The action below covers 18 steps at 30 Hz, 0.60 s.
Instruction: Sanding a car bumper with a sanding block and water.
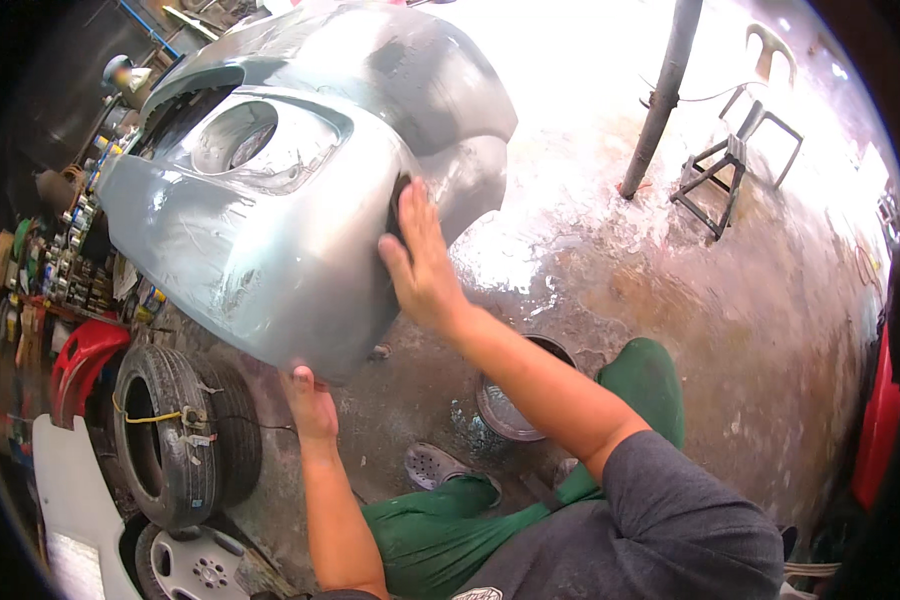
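Note:
A large grey car bumper [300, 240] with a wet sheen and a round opening fills the upper left. My right hand [425, 265] lies against its right side, fingers together and thumb apart, pressing a dark sheet [397, 205] that looks like sandpaper to the surface. Most of that sheet is hidden under the fingers. At the bumper's near lower edge, my left hand [312, 402] grips the rim. Its thumb rests on the outside, and the other fingers are mostly hidden.
Beneath my right forearm stands a round bucket [510, 412] on the wet floor. Tyres [160, 430] and a wheel cover [205, 565] lie at left, near shelves of cans [80, 265]. A slanted pole [660, 100], a dark metal stool frame [715, 185] and a chair [770, 55] stand upper right.

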{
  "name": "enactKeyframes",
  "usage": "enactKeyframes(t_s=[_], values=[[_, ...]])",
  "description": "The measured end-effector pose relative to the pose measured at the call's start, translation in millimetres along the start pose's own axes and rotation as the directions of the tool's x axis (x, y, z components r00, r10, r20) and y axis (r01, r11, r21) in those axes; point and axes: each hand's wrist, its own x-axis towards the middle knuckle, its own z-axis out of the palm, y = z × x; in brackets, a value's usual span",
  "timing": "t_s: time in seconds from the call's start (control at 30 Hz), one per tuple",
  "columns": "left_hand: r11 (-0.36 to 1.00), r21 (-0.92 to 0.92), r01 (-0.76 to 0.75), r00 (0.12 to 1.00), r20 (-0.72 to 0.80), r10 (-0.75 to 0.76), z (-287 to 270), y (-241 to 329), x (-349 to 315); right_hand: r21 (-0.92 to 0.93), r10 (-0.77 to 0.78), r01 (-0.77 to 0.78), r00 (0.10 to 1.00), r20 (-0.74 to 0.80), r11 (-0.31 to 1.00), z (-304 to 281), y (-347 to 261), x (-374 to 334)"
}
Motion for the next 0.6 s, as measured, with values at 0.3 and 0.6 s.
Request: enactKeyframes(t_s=[0.3, 0.6], values=[[0.999, -0.022, -0.028, 1.000, 0.014, 0.028, 1, -7, 3, -0.084, -0.059, 0.059, 0.998, -0.002, 0.995, 14, -22, 28], [0.999, -0.036, -0.039, 0.999, 0.019, 0.040, 4, -1, 0, -0.041, 0.124, -0.127, 0.990, -0.072, 0.991, 11, -10, 46]])
